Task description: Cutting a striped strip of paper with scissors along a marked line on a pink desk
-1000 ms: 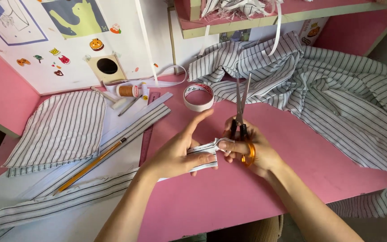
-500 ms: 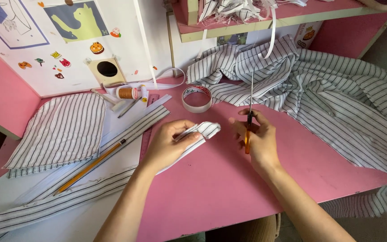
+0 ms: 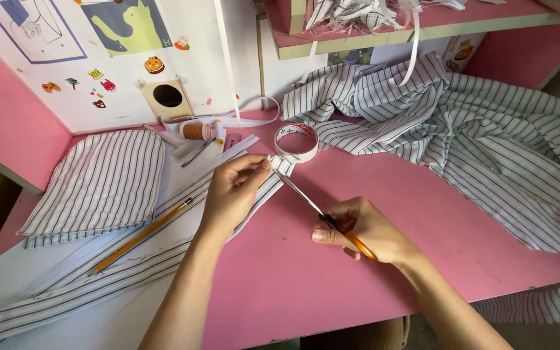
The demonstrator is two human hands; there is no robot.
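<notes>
My left hand pinches the end of a long striped fabric strip that runs across the pink table toward the lower left. My right hand grips orange-handled scissors, whose blades point up and left, with the tips at the strip's end just by my left thumb and fingers. A roll of white tape lies just beyond the scissor tips.
A large striped cloth is heaped at the back right. A curved striped fabric piece and an orange pencil lie on the left. A thread spool sits near the wall. A shelf holds fabric scraps.
The scissors swung from pointing straight away to pointing up-left at the strip's end. My left hand shifted left and farther back with the strip; my right hand dropped nearer to me.
</notes>
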